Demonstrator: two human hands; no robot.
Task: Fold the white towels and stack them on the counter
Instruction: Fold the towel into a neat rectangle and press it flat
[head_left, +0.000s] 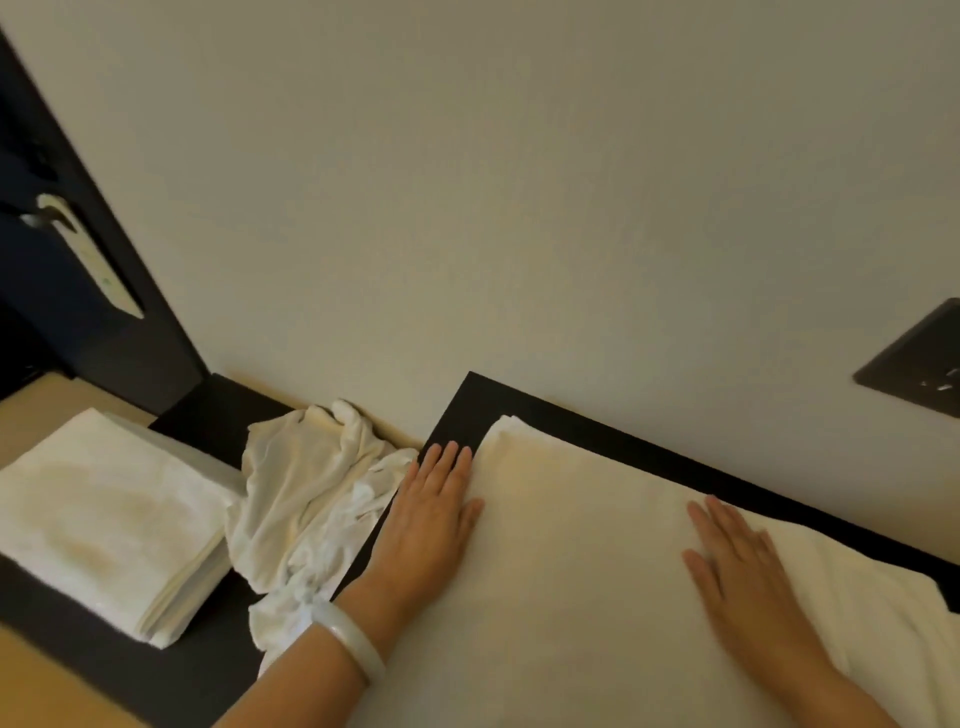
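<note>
Fingers (448, 463) lie straight and flat: left hand (434, 512) at the spread towel's (571, 613) left edge, right hand (737, 571) on its middle. A strip of black counter (597, 436) shows behind it; folded stack (104, 519) and crumpled towel (306, 499) sit left

folded stack (109, 519) left, crumpled towel (311, 488) beside

Flat left hand (431, 514) and right hand (737, 566) touch the towel (571, 597) (white).

left hand (435, 501): flat, palm down, fingers straight together | right hand (730, 564): flat, palm down, fingers slightly spread
</note>
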